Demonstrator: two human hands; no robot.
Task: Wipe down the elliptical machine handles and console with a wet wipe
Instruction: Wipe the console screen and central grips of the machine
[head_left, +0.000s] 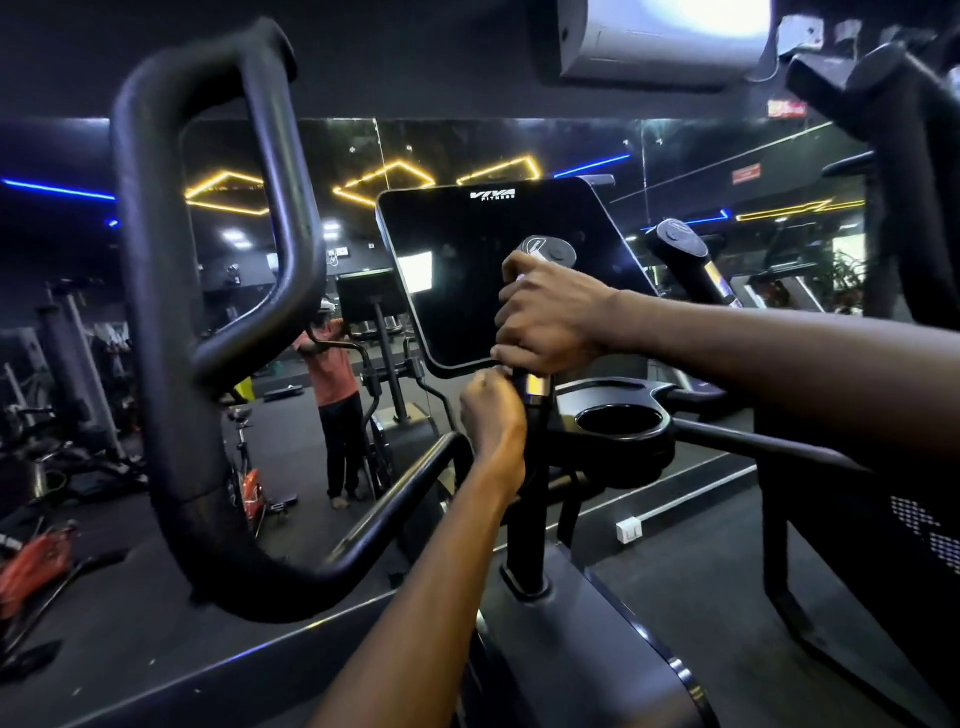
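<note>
The right hand (550, 317) clenched round the upright grip (535, 387), whose length ran on below it; the left hand (491, 410), directly beneath, pinched something unclear beside it.

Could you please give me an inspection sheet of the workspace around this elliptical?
Surface: dark gym floor beneath the machine.
Job's things: inner handle upright before the black console; wet wipe not clearly visible.
Clutter: empty cup holder; small white box on the floor.
Grippers: right hand grips the inner handle; left hand is curled against it just below.
Cables: nothing seen.
Surroundings: wall mirror reflecting ceiling lights; large loop handle at left; orange bikes.
</note>
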